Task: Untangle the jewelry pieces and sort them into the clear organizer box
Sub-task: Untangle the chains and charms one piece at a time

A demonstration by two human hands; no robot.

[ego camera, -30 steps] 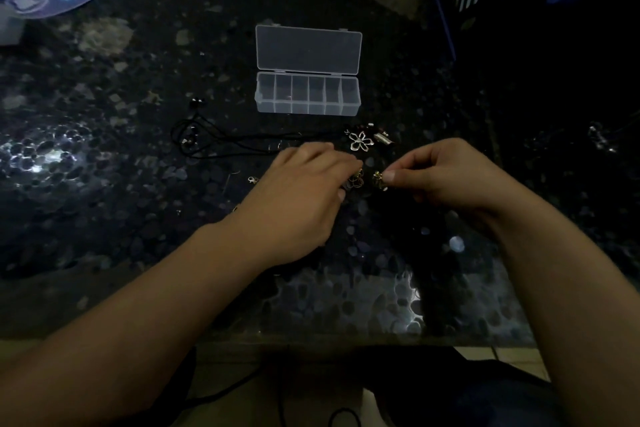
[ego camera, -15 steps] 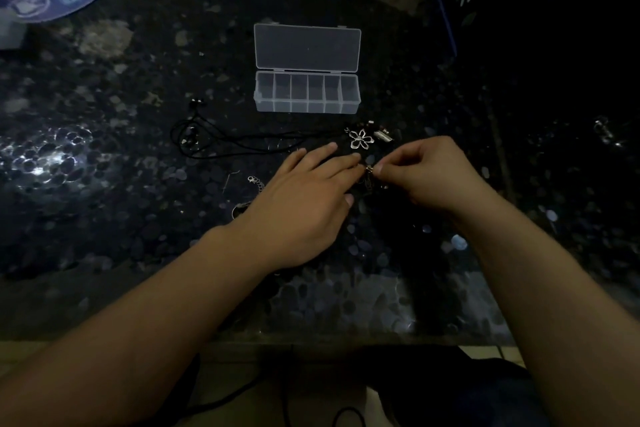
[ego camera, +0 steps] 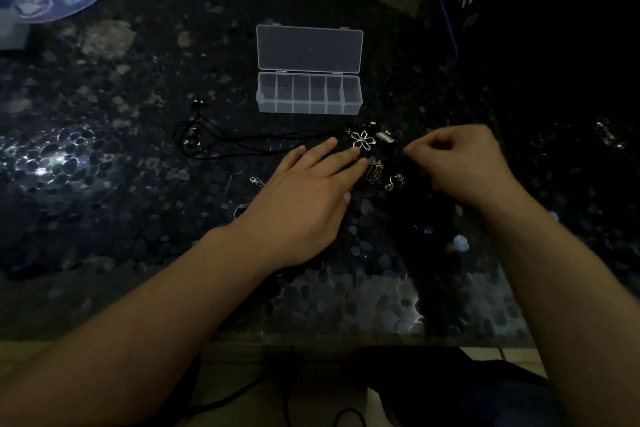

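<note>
Jewelry tangle (ego camera: pixel 375 163) on desk (ego camera: pixel 138 135) — between both hands.
Left hand (ego camera: pixel 304 198) flat, fingers straight, touching tangle; right hand (ego camera: pixel 464 163) pinched just beside it — contents of grip indiscernible.

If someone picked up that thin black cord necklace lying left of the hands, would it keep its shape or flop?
The thin black cord necklace would probably go limp, since it lies in loose loops on the dark pebbled tabletop. It looks light for its length, being so thin. It might drag neighbours along, because its right end runs toward the silver flower-shaped pendant.
</note>
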